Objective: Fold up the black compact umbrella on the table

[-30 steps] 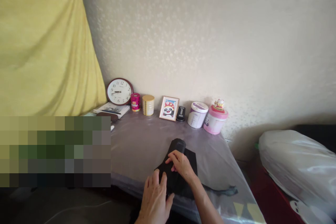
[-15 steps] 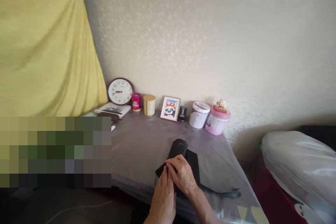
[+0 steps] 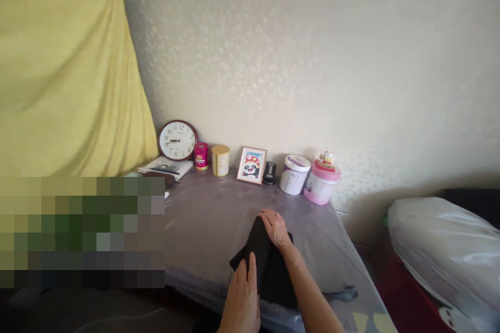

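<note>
A black cloth bundle [image 3: 258, 250] lies near the table's front edge, with a long rolled or folded part on top of a flatter black piece [image 3: 279, 283]. My right hand [image 3: 274, 228] is closed over the far end of the roll, its fingertips bent over the top. Around the near end is my left hand [image 3: 242, 291], its fingers against the side of the roll; part of its grip is hidden. A dark strip of cloth [image 3: 346, 293] trails to the right, partly behind my right forearm.
Along the wall stand a round clock [image 3: 178, 140], a pink can [image 3: 201, 156], a yellow-lidded can [image 3: 221, 161], a panda picture frame [image 3: 252, 165], a small black object [image 3: 269, 173] and two tubs [image 3: 295, 176]. A plastic-covered bundle [image 3: 445, 244] is at the right, beyond the table [image 3: 203, 229].
My right hand has moved away from my left hand, forward to the far end of the black roll. My left hand stays at the near end. The view has tilted slightly.
</note>
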Demonstrator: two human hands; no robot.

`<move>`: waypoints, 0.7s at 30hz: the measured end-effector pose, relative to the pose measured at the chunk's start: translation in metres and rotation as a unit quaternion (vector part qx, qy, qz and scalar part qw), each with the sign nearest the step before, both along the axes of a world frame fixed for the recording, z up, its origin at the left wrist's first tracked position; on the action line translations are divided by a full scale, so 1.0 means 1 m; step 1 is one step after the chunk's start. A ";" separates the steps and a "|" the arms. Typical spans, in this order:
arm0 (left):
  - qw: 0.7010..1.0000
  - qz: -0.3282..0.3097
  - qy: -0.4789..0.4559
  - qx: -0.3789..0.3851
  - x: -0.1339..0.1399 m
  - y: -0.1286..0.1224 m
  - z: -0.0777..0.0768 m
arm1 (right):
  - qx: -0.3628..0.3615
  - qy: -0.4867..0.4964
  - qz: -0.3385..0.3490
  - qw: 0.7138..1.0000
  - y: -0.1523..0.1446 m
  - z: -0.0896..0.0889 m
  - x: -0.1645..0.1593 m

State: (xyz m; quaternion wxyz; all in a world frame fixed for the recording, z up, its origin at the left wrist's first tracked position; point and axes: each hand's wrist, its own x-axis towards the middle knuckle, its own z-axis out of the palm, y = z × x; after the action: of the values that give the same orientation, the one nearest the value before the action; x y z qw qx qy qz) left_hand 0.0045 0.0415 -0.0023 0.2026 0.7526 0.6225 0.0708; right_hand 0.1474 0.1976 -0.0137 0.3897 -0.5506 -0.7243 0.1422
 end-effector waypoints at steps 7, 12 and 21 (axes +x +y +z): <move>0.999 0.002 -0.011 0.032 -0.001 -0.003 -0.006 | -0.060 0.104 -0.186 0.975 -0.025 -0.002 0.059; 0.998 0.002 -0.021 0.061 -0.003 -0.005 -0.012 | -0.144 0.167 -0.201 0.955 -0.068 -0.009 0.085; 0.997 -0.017 -0.035 0.068 -0.008 -0.006 -0.009 | -0.229 0.219 -0.168 0.934 -0.095 0.003 0.057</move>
State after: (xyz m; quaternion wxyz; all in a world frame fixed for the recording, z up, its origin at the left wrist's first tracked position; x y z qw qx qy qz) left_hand -0.0031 0.0359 -0.0113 0.1739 0.7720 0.5960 0.1361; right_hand 0.2049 0.1022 -0.0108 0.4208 -0.6933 -0.4659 0.3538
